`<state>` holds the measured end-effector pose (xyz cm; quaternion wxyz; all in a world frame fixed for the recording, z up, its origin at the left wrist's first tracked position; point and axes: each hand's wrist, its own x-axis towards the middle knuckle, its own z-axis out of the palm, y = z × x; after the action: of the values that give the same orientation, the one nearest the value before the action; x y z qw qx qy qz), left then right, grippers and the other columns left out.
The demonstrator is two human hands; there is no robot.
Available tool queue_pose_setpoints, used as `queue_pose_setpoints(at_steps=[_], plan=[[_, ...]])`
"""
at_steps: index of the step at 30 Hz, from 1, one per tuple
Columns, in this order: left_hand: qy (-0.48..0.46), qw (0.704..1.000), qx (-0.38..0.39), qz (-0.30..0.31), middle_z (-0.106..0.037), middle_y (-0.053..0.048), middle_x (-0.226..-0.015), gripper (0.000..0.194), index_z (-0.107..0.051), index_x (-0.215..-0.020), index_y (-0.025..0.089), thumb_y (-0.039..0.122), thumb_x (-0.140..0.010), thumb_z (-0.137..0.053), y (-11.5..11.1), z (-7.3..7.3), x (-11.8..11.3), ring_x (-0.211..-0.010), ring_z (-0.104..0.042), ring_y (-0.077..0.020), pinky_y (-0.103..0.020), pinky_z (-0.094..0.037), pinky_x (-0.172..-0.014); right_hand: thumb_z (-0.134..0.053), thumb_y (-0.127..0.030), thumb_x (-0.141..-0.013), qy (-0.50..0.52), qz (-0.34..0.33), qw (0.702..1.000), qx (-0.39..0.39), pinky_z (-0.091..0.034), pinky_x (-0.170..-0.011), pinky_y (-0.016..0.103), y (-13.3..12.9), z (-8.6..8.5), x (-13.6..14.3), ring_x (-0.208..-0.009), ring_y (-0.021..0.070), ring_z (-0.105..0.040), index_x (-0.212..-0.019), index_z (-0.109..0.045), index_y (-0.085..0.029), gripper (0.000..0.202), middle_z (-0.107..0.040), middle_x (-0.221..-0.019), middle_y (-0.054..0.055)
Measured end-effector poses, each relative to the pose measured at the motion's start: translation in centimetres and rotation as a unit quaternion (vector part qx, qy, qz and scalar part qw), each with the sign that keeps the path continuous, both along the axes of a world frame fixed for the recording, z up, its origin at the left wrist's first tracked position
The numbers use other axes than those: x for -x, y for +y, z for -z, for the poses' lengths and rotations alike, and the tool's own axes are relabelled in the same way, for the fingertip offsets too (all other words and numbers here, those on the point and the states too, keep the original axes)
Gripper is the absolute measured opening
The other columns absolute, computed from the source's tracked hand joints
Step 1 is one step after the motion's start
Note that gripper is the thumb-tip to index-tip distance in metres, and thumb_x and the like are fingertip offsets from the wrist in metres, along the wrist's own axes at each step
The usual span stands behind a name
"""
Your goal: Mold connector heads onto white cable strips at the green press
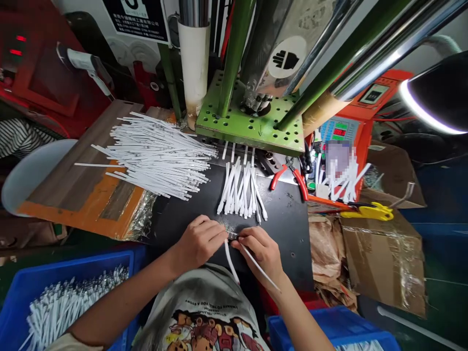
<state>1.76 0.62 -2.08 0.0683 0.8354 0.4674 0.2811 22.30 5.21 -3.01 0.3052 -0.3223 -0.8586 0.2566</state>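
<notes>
Both hands meet over the front of the black work surface (288, 243). My left hand (204, 240) is closed, its fingertips pinching a small metallic piece (232, 235) at one end. From the right, my right hand (261, 251) pinches the other end, its fingers also closed. One white cable (230, 261) hangs from beside the left fingertips, and a second white cable (260, 268) runs down across my right hand. Just beyond the hands lies a row of short white cables (241, 190). Further left is a large pile of white cables (157, 153).
A green press plate (252, 122) on green rods stands behind the surface. Red-handled pliers (290, 176) lie right of the row. Yellow-handled scissors (369, 211) rest by a cardboard box (383, 263). Blue bins (73, 263) stand at lower left and lower right.
</notes>
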Motion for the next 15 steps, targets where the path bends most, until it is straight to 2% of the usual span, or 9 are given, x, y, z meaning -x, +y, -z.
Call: queue_pose_setpoints(at_steps=[2, 4, 6, 7, 9, 11, 13, 15], plan=[[0.006, 1.000, -0.002, 0.001, -0.070, -0.006, -0.094, 0.015, -0.063, -0.095, 0.014, 0.014, -0.097, -0.048, 0.0, 0.0, 0.0, -0.092, -0.065, -0.0178, -0.034, -0.043, -0.080, -0.058, -0.015, -0.092, -0.021, -0.029, 0.999, 0.018, -0.047, -0.068, 0.027, 0.7, -0.6, -0.4, -0.075, 0.0162, -0.058, -0.077, -0.057, -0.021, 0.016, -0.064, -0.084, 0.005], [0.011, 1.000, 0.021, 0.019, -0.070, -0.004, -0.094, 0.013, -0.062, -0.099, 0.015, 0.015, -0.097, -0.050, 0.3, -0.3, 0.6, -0.091, -0.064, -0.0165, -0.033, -0.042, -0.079, -0.054, -0.010, -0.091, -0.084, -0.098, 0.989, 0.071, -0.048, -0.070, 0.026, 1.9, -2.0, -0.8, -0.079, 0.0162, -0.060, -0.084, -0.061, -0.020, 0.014, -0.064, -0.088, 0.005], [0.019, 0.999, 0.038, 0.019, -0.069, -0.003, -0.096, 0.014, -0.062, -0.106, 0.017, 0.016, -0.097, -0.051, 0.7, -0.6, 2.3, -0.092, -0.063, -0.0158, -0.032, -0.042, -0.080, -0.048, -0.003, -0.090, -0.163, -0.170, 0.965, 0.118, -0.048, -0.072, 0.024, 3.7, -3.6, -0.4, -0.082, 0.0154, -0.062, -0.095, -0.065, -0.020, 0.025, -0.064, -0.093, 0.005], [0.032, 0.999, 0.035, -0.003, -0.069, -0.004, -0.097, 0.016, -0.061, -0.108, 0.017, 0.015, -0.096, -0.051, 0.9, -0.8, 3.5, -0.094, -0.062, -0.0166, -0.032, -0.042, -0.082, -0.045, -0.001, -0.089, -0.195, -0.185, 0.955, 0.123, -0.047, -0.073, 0.024, 4.6, -4.2, 0.2, -0.083, 0.0151, -0.063, -0.099, -0.066, -0.020, 0.030, -0.064, -0.094, 0.005], [0.083, 0.992, 0.014, -0.089, -0.067, -0.007, -0.102, 0.019, -0.061, -0.111, 0.016, 0.013, -0.096, -0.050, 1.2, -1.1, 6.2, -0.099, -0.059, -0.0206, -0.035, -0.042, -0.085, -0.044, -0.003, -0.091, -0.241, -0.152, 0.954, 0.090, -0.046, -0.073, 0.025, 6.5, -5.1, 2.6, -0.083, 0.0161, -0.063, -0.101, -0.068, -0.019, 0.031, -0.064, -0.091, 0.005], [0.153, 0.975, 0.009, -0.159, -0.065, -0.010, -0.106, 0.018, -0.062, -0.107, 0.017, 0.013, -0.096, -0.049, 1.6, -1.3, 8.9, -0.102, -0.057, -0.0241, -0.037, -0.041, -0.085, -0.046, -0.010, -0.095, -0.281, -0.085, 0.955, 0.036, -0.044, -0.073, 0.027, 8.3, -5.1, 6.1, -0.084, 0.0185, -0.062, -0.097, -0.070, -0.018, 0.025, -0.062, -0.089, 0.007], [0.205, 0.962, 0.022, -0.177, -0.065, -0.009, -0.102, 0.014, -0.063, -0.097, 0.018, 0.015, -0.096, -0.049, 2.1, -1.2, 10.8, -0.098, -0.057, -0.0241, -0.036, -0.040, -0.081, -0.047, -0.016, -0.096, -0.325, -0.043, 0.945, -0.007, -0.044, -0.073, 0.028, 9.8, -4.6, 10.0, -0.089, 0.0213, -0.062, -0.095, -0.069, -0.016, 0.022, -0.062, -0.094, 0.009], [0.221, 0.960, 0.031, -0.167, -0.065, -0.006, -0.094, 0.015, -0.062, -0.090, 0.018, 0.017, -0.097, -0.049, 2.6, -1.1, 11.9, -0.091, -0.058, -0.0225, -0.036, -0.039, -0.078, -0.046, -0.015, -0.096, -0.354, -0.032, 0.934, -0.027, -0.044, -0.074, 0.029, 10.8, -4.3, 13.2, -0.093, 0.0231, -0.062, -0.098, -0.067, -0.015, 0.021, -0.063, -0.099, 0.012]])
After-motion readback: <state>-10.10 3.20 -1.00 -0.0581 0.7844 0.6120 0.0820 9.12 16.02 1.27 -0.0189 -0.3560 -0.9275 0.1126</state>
